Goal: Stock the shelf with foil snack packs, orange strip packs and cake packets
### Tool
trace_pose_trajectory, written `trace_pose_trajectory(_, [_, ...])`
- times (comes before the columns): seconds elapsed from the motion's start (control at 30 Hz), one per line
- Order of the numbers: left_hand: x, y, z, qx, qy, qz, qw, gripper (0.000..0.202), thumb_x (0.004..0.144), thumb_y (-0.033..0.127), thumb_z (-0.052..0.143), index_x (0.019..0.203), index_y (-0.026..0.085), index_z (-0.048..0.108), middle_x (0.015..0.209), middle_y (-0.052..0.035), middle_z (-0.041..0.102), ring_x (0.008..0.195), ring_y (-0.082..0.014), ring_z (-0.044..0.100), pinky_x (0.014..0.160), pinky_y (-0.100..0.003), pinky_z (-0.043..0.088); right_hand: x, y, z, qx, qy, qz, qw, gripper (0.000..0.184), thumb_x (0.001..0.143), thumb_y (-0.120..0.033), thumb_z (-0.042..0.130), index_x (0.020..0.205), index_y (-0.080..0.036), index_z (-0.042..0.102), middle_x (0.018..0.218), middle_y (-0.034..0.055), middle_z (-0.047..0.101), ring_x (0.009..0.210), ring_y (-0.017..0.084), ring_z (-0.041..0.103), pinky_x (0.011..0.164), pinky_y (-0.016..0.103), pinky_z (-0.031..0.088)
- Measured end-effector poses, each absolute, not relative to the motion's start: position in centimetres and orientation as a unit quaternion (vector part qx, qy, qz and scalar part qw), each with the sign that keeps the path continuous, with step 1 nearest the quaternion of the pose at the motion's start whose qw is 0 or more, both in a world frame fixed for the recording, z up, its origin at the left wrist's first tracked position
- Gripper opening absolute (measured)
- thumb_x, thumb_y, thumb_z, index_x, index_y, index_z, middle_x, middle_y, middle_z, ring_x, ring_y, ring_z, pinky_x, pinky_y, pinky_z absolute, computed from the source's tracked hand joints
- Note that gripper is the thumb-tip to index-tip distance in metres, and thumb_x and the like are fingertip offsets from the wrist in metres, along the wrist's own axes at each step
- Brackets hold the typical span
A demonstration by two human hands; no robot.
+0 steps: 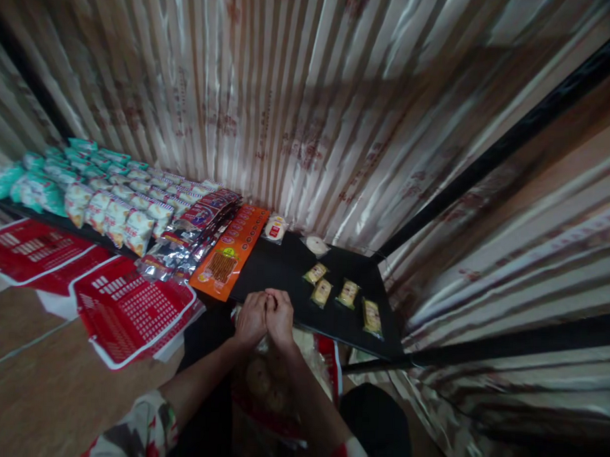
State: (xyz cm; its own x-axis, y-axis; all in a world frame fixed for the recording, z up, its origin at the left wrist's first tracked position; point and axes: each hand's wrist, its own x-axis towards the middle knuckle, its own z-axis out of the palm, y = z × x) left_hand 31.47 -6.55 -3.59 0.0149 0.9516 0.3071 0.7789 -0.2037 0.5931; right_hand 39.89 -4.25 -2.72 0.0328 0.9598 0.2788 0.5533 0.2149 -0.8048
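Bag (262, 382) beneath left hand (252, 318) touching right hand (280, 317).

Left hand (252, 319) and right hand (280, 317) together at black shelf's (278, 271) near edge, over clear bag (259, 380); grip unclear. On shelf: four yellow packs (349, 293), two round white packs (275, 229), orange pack (229, 252). Further left, white bags (118, 218), teal bags (41, 189). Red baskets (137, 309) below. Striped sheeting (289, 108) behind.

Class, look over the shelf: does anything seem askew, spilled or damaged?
Four small yellow packets lie scattered at differing angles on the right end of the black shelf, unlike the bags in rows at left. No spill or damage shows.
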Motion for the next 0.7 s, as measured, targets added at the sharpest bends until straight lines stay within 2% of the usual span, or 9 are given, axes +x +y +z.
trace_pose_trajectory(0.13, [31.3, -9.5, -4.7, 0.702, 0.611, 0.338, 0.136, 0.030, 0.085, 0.021, 0.038, 0.110, 0.015, 0.054, 0.111, -0.0104, 0.059, 0.106, -0.0205, 0.051, 0.096, -0.038, 0.041, 39.9, -7.3, -3.7, -0.568, -0.657, 0.240, 0.433, 0.028, 0.081, -0.017, 0.036, 0.086, -0.018, 0.064, 0.087, 0.0069, 0.060, 0.084, 0.015, 0.057, 0.081, 0.026, 0.045])
trace_pose_trajectory(0.3, [31.1, -11.6, -6.4, 0.715, 0.617, 0.282, 0.167, 0.033, 0.086, 0.020, 0.033, 0.110, 0.012, 0.055, 0.112, -0.0117, 0.059, 0.109, -0.0195, 0.051, 0.099, -0.036, 0.039, 40.3, -10.1, -6.0, -0.563, -0.665, 0.249, 0.423, 0.032, 0.080, -0.016, 0.035, 0.089, -0.018, 0.065, 0.089, 0.0084, 0.063, 0.086, 0.017, 0.058, 0.082, 0.029, 0.046])
trace_pose_trajectory(0.4, [31.3, -11.9, -7.4, 0.706, 0.656, 0.194, 0.186, 0.037, 0.085, 0.019, 0.035, 0.115, 0.007, 0.052, 0.124, -0.0169, 0.052, 0.120, -0.0229, 0.044, 0.103, -0.037, 0.034, 40.4, -10.8, -7.5, -0.592, -0.663, 0.255, 0.380, 0.032, 0.075, -0.014, 0.038, 0.091, -0.017, 0.066, 0.090, 0.0093, 0.066, 0.088, 0.019, 0.059, 0.084, 0.031, 0.046])
trace_pose_trajectory(0.53, [31.4, -11.8, -8.7, 0.681, 0.699, 0.124, 0.179, 0.045, 0.083, 0.019, 0.039, 0.125, 0.004, 0.045, 0.139, -0.0211, 0.035, 0.132, -0.0300, 0.026, 0.106, -0.044, 0.027, 40.2, -10.7, -8.9, -0.650, -0.638, 0.259, 0.323, 0.035, 0.070, -0.012, 0.041, 0.093, -0.014, 0.068, 0.095, 0.0126, 0.068, 0.092, 0.022, 0.061, 0.087, 0.033, 0.045])
trace_pose_trajectory(0.7, [31.2, -11.7, -9.6, 0.660, 0.724, 0.089, 0.180, 0.048, 0.084, 0.020, 0.037, 0.129, 0.006, 0.042, 0.140, -0.0213, 0.033, 0.132, -0.0296, 0.025, 0.104, -0.044, 0.028, 39.6, -10.6, -9.5, -0.672, -0.615, 0.277, 0.304, 0.038, 0.070, -0.012, 0.041, 0.097, -0.013, 0.068, 0.099, 0.0147, 0.068, 0.094, 0.024, 0.062, 0.085, 0.032, 0.045])
